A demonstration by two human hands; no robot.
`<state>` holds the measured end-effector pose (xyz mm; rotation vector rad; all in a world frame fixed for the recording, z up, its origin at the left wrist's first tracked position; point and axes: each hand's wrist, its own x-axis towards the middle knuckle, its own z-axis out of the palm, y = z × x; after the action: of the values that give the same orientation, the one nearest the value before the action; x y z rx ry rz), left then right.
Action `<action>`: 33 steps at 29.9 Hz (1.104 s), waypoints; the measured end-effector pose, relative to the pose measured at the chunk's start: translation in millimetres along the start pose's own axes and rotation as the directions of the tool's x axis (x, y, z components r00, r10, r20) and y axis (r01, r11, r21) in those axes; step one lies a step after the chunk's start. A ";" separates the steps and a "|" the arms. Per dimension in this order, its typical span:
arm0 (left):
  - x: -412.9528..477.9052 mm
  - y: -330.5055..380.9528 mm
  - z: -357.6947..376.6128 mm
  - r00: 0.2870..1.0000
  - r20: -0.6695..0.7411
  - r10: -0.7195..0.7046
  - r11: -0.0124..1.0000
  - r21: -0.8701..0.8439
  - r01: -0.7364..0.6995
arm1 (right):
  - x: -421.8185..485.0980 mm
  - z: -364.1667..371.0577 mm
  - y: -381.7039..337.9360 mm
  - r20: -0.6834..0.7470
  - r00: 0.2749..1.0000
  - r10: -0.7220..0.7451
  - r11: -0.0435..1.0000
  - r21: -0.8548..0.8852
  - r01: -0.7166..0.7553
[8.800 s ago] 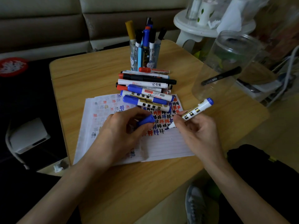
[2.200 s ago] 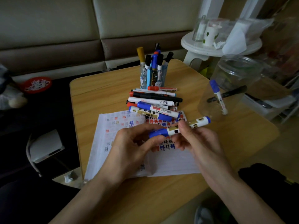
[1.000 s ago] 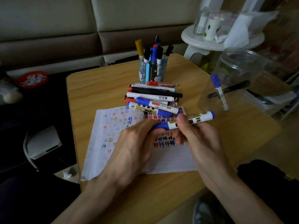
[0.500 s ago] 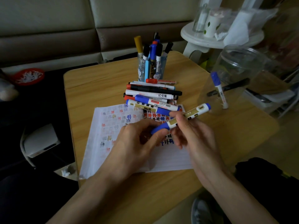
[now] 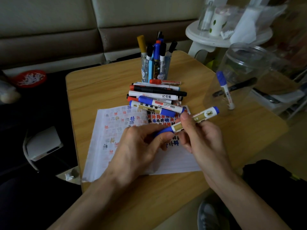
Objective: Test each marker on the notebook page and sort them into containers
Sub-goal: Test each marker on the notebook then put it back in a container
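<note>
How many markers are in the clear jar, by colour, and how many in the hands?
Blue-capped marker in the clear jar: 1
Black marker in the jar: 1
Blue marker in left hand and right hand: 1
Total: 3

Your left hand point(image 5: 137, 146) covers the cap end of the marker point(image 5: 201, 116), and your right hand point(image 5: 202, 140) hides its middle, so whether the cap is seated or parted cannot be told. Both hands mask the centre of the notebook page point(image 5: 106, 146). The lowest pieces in the pile of markers point(image 5: 154, 95) lie buried under the upper ones. Most label print is too small to read. The black pen point(image 5: 239, 87) inside the clear jar point(image 5: 245, 63) appears blurred at both ends.
</note>
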<state>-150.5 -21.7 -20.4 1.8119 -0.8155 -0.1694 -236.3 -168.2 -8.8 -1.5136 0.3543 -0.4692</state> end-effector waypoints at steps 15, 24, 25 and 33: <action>3.8 0.2 -8.1 0.994 0.094 -0.049 0.998 -0.032 0.052 | 1.0 1.9 3.9 0.001 0.999 -0.042 0.999 -0.026 0.042; 0.2 -1.2 -4.7 0.997 0.052 0.062 0.990 0.124 -0.068 | 1.9 7.8 0.4 -0.017 0.998 0.059 0.996 0.064 -0.057; 0.3 -0.5 -5.3 0.997 0.062 0.051 0.992 0.111 -0.058 | 1.7 7.5 -0.9 -0.005 0.999 0.054 0.997 0.056 -0.054; 3.6 4.4 -16.5 0.973 0.227 -0.038 0.995 -0.079 0.058 | -2.3 2.7 -2.1 0.096 0.994 -0.043 0.999 0.030 0.041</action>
<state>-141.8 -11.8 -9.0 1.7529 -0.9090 -0.4415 -237.1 -164.6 -6.7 -1.5132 0.2398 -0.4304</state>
